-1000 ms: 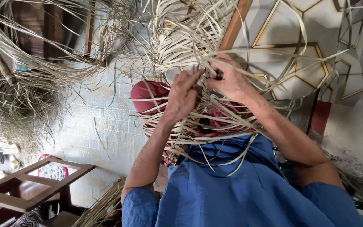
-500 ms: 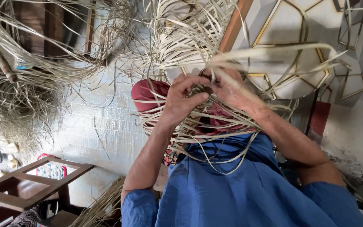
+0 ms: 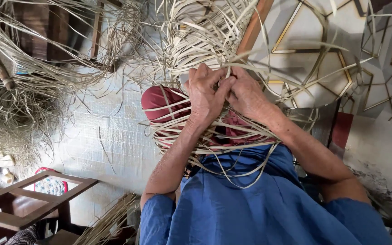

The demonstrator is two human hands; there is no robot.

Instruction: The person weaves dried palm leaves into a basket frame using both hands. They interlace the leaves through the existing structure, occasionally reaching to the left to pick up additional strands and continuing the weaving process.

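Observation:
A half-woven basket of pale flat cane strips (image 3: pixel 205 36) sits in front of me, its loose ends spreading out on all sides. My left hand (image 3: pixel 205 97) and my right hand (image 3: pixel 248 95) meet at its near edge, fingers pinched together on the strips there. More strips (image 3: pixel 214 145) loop around my wrists and over a maroon cloth (image 3: pixel 159 102) below my hands. My blue shirt (image 3: pixel 259 208) fills the lower part of the view.
Tangled bundles of cane strips (image 3: pixel 19 113) lie at the left. A wooden frame (image 3: pixel 32 199) stands at lower left, with more strips (image 3: pixel 110 222) beside it. A wooden post (image 3: pixel 255 27) and a grey surface with gold geometric lines (image 3: pixel 314 59) are at upper right.
My hands have closed in on each other at the basket's edge. A long strip that arced off to the right has been drawn in tighter.

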